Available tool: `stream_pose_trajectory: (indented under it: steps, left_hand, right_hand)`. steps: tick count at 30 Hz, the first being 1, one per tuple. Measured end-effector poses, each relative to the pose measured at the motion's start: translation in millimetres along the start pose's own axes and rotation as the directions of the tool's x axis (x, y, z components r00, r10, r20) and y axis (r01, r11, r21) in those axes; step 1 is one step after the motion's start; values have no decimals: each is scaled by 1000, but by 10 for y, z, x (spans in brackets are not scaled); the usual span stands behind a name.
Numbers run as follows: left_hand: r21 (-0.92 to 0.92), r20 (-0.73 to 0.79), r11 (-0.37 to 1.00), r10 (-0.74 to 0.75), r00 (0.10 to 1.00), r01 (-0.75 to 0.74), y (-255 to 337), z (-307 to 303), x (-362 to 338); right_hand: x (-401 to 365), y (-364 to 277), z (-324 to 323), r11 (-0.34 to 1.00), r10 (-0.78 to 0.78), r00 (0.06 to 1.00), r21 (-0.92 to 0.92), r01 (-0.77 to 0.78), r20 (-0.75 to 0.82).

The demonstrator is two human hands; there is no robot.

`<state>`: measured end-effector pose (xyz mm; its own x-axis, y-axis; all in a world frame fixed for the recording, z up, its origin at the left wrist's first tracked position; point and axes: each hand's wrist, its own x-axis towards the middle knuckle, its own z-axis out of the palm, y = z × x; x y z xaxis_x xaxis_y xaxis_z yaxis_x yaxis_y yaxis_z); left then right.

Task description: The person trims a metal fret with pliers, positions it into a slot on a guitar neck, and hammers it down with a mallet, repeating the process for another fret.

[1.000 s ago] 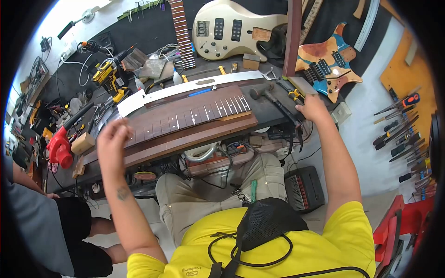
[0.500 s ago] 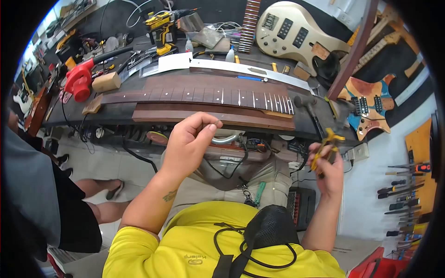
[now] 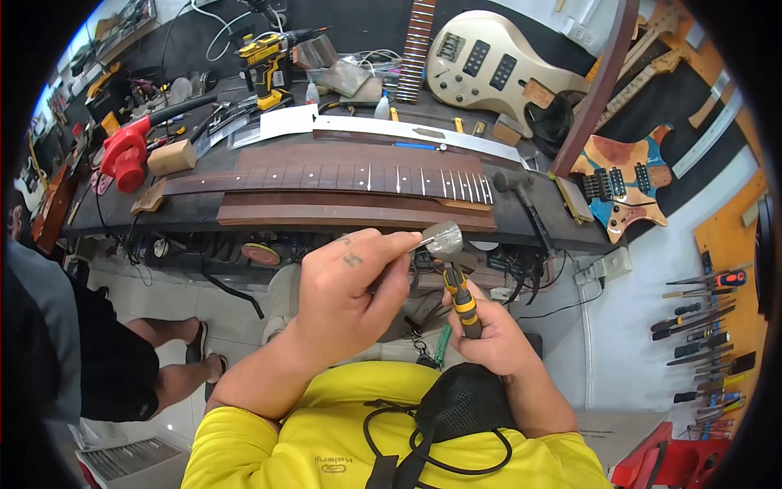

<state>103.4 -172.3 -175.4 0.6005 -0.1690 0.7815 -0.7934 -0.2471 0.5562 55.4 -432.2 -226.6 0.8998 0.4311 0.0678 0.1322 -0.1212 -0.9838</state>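
Observation:
My left hand [image 3: 350,293] is closed in a pinch on a thin metal strip [image 3: 423,242], which reaches the head of the pliers. My right hand [image 3: 497,338] grips the yellow-and-black handles of the pliers [image 3: 464,308]. Their broad, shiny metal head [image 3: 444,240] points up, in front of the bench edge. Beyond both hands lies a guitar neck [image 3: 318,177], its fretboard up, with bright frets toward its right end. It rests above a brown wooden board [image 3: 350,213].
A hammer [image 3: 525,208] lies right of the neck. Farther back are a white metal strip [image 3: 383,130], a yellow drill [image 3: 267,73], a red blower [image 3: 126,155] and a pale guitar body [image 3: 489,65]. Another person's legs [image 3: 175,359] are at the left.
My right hand has come in from the right with the yellow tool, now beside my left hand. My left hand has turned and moved slightly right. The whole view has shifted a little.

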Motion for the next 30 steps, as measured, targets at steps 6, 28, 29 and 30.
stream_pose_trajectory:
  steps: [6,28,29,30]
  left_hand:
    - [-7,-2,1000,19,1000,-19,-57,-55,-33]
    - [-790,481,260,-298,824,555,-343,87,23]
    - [-791,558,164,-198,806,589,-412,142,9]
    - [-777,619,70,-87,780,625,-451,192,2]
  right_hand:
    - [20,10,33,997,43,998,60,-46,51]
    - [90,47,174,999,-1,995,-38,-3,-101]
    - [101,29,195,999,36,996,16,-35,-80]
    - [113,19,215,995,72,996,68,-68,-57]
